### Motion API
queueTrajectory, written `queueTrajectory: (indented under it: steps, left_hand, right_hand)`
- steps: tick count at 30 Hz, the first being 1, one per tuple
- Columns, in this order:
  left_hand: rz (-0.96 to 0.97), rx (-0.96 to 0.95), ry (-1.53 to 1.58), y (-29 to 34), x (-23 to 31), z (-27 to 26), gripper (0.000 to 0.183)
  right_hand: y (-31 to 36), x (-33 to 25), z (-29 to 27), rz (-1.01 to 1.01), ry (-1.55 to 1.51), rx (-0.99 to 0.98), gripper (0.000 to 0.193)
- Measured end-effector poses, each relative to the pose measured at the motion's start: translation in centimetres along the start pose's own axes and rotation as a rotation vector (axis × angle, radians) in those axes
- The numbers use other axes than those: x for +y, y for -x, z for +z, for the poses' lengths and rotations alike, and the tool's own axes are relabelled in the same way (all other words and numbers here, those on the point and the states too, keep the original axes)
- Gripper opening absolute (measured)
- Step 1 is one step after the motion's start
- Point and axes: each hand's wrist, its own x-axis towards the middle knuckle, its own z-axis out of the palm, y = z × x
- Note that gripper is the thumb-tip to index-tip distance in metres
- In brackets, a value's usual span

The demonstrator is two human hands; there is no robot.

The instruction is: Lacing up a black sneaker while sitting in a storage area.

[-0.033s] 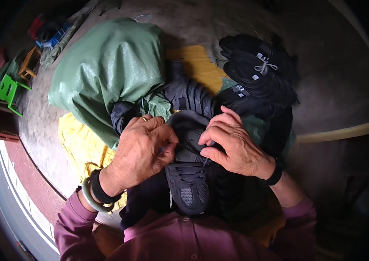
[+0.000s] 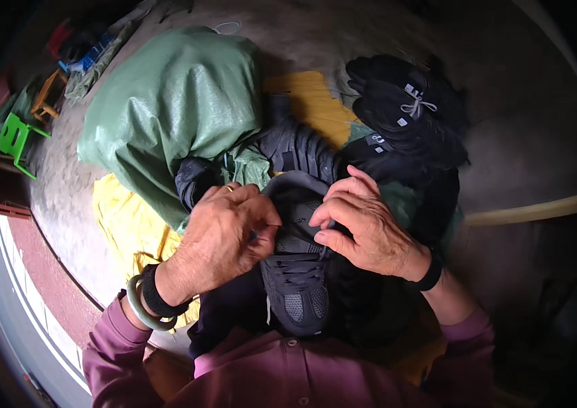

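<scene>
A black lace-up shoe (image 2: 294, 299) with grey mesh on its toe rests in front of me, its toe pointing toward my body. Over the left side of its opening is my left hand (image 2: 230, 228), thumb and forefinger pinched together. What lies in that pinch, if anything, is too dark and small to make out. My right hand (image 2: 366, 224) hovers at the shoe's right side, fingers curled, with a small gap between thumb and forefinger tips. The black laces (image 2: 300, 262) cross the shoe below both hands. Its tongue (image 2: 298, 214) shows between them.
Beyond the shoe sits a large green woven sack (image 2: 173, 102). More black shoes (image 2: 302, 149) lie next to it, and another heap of black shoes (image 2: 404, 115) is at the right. Yellow sheeting (image 2: 132, 224) spreads on the floor. A green stool (image 2: 15, 139) stands far left.
</scene>
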Motion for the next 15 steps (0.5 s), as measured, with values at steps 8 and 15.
queueTrajectory:
  steps: [8,15]
  left_hand:
    - [-0.117,-0.057,0.183,0.6,1.2,0.3,0.015]
    - [-0.195,0.018,0.287,2.0,0.6,2.1,0.024]
  right_hand:
    - [-0.5,-1.9,1.9,0.058,-0.072,0.107,0.013]
    - [-0.4,-3.1,1.0,0.113,-0.008,0.093,0.007]
